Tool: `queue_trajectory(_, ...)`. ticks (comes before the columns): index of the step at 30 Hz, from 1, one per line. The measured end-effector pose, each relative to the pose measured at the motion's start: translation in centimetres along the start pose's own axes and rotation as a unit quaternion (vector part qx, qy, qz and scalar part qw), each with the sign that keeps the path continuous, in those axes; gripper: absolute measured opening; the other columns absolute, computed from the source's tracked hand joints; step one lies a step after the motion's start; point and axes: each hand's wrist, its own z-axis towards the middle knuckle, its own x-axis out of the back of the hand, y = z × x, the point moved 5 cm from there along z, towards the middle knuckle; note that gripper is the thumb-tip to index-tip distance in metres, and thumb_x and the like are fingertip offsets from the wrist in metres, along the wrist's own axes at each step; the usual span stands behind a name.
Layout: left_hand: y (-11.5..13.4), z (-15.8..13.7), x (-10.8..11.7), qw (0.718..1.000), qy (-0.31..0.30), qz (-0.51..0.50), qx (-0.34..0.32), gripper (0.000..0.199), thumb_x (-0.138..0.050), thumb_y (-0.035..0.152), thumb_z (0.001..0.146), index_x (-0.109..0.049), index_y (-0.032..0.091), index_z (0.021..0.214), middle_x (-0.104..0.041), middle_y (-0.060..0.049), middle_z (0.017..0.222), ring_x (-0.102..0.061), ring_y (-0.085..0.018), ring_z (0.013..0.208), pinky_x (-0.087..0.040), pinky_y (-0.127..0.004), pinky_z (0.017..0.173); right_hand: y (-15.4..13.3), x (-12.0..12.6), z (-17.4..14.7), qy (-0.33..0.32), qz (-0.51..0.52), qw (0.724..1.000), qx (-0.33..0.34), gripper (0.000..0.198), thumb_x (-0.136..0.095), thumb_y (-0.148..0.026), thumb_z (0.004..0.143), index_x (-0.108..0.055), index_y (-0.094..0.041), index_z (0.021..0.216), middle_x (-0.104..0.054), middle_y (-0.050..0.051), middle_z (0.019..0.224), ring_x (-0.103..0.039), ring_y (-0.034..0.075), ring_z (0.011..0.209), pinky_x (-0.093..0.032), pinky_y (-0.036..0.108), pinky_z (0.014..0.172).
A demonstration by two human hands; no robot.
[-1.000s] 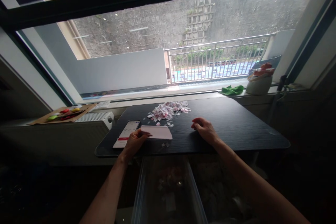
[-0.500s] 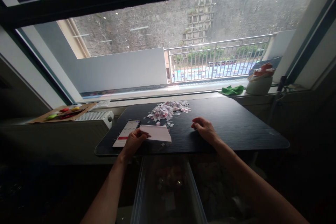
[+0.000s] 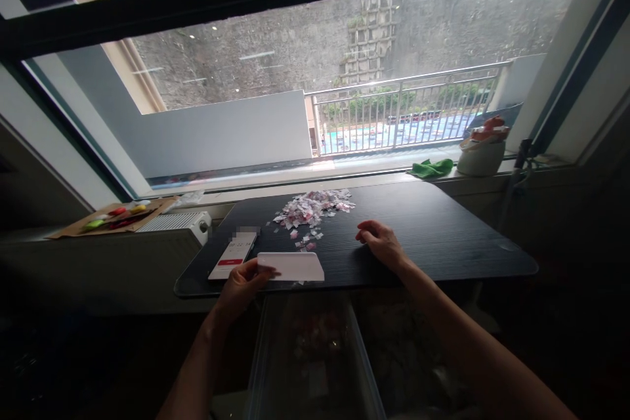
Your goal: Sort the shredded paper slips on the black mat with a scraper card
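My left hand (image 3: 245,281) pinches the left end of a white, stiff-looking piece of paper (image 3: 295,266) between thumb and fingers, just over the near edge of the black table (image 3: 423,246). Beyond the paper lies a heap of small cut paper pieces (image 3: 310,208), mostly white with some pink. A few loose pieces (image 3: 308,246) are scattered between heap and paper. Left of these, beside my left hand, rests a phone (image 3: 236,252) with a timer on its lit screen. My right hand (image 3: 381,244) rests on the table right of the heap, fingers loosely bent and somewhat apart, with nothing visible in them.
Below the table's near edge sits a clear plastic bin (image 3: 361,354), its contents dim. On the windowsill are a green cloth (image 3: 431,168) and a pale container (image 3: 481,156). A radiator (image 3: 180,222) at the left carries brown cardboard (image 3: 73,226) with colourful items.
My left hand has drawn the white paper slightly down and toward me, uncovering more loose pieces behind it. My right hand stays in place on the table. The view has shifted slightly.
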Motion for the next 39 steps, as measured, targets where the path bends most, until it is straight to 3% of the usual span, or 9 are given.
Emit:
queue_trajectory(5,-0.3,-0.8,1.2,0.996,0.066,0.031,-0.046,0.034,-0.077,0.046,0.054,-0.074,0.02,0.075,-0.073,-0.005,0.081,-0.064,-0.023,0.083,-0.049,-0.03,0.077,0.3,-0.1,0.1,-0.005,0.004,1.0,0.005,0.016,-0.049,-0.024,0.07,-0.06,-0.019,0.081,-0.068,0.0,0.066,-0.062,0.015,0.064,-0.048,0.028,0.067)
queue_trajectory(15,-2.1,-4.0,2.1,0.991,0.072,0.091,-0.068,0.043,-0.068,0.053,0.065,-0.072,0.017,0.088,-0.072,-0.005,0.085,-0.064,-0.022,0.085,-0.052,-0.031,0.077,0.2,0.0,0.1,-0.004,0.005,1.0,-0.003,0.016,-0.05,-0.022,0.07,-0.06,-0.018,0.081,-0.068,0.0,0.066,-0.062,0.015,0.065,-0.048,0.029,0.068)
queue_trajectory(21,-1.9,-5.1,3.5,0.98,0.141,0.102,-0.096,0.044,-0.069,0.053,0.064,-0.071,0.018,0.091,-0.072,-0.004,0.089,-0.065,-0.023,0.089,-0.051,-0.03,0.082,0.1,0.0,0.0,-0.003,0.001,1.0,-0.003,0.016,-0.05,-0.022,0.07,-0.061,-0.019,0.081,-0.069,0.0,0.067,-0.062,0.015,0.065,-0.048,0.029,0.068)
queue_trajectory(30,-1.0,-6.6,2.6,0.98,0.126,0.126,-0.094,0.039,-0.067,0.051,0.067,-0.07,0.019,0.089,-0.072,-0.003,0.087,-0.065,-0.022,0.088,-0.052,-0.028,0.08,0.4,0.0,0.2,-0.004,0.005,1.0,0.005,0.015,-0.05,-0.021,0.071,-0.061,-0.019,0.081,-0.068,0.0,0.066,-0.062,0.014,0.064,-0.048,0.028,0.067)
queue_trajectory(35,-0.5,-7.0,3.0,0.971,0.17,0.132,-0.1,0.041,-0.066,0.052,0.066,-0.07,0.018,0.089,-0.072,-0.003,0.086,-0.065,-0.022,0.087,-0.052,-0.028,0.08,0.6,0.0,0.2,-0.004,0.003,1.0,0.003,0.015,-0.05,-0.021,0.071,-0.061,-0.019,0.081,-0.068,0.0,0.067,-0.062,0.015,0.065,-0.048,0.029,0.068)
queue_trajectory(39,-0.6,-7.0,2.8,0.97,0.165,0.149,-0.097,0.041,-0.066,0.053,0.066,-0.07,0.019,0.089,-0.072,-0.002,0.084,-0.066,-0.021,0.085,-0.052,-0.026,0.076,0.6,0.0,0.2,-0.004,0.004,1.0,0.006,0.015,-0.05,-0.021,0.071,-0.061,-0.019,0.082,-0.068,0.0,0.067,-0.062,0.015,0.065,-0.048,0.029,0.069)
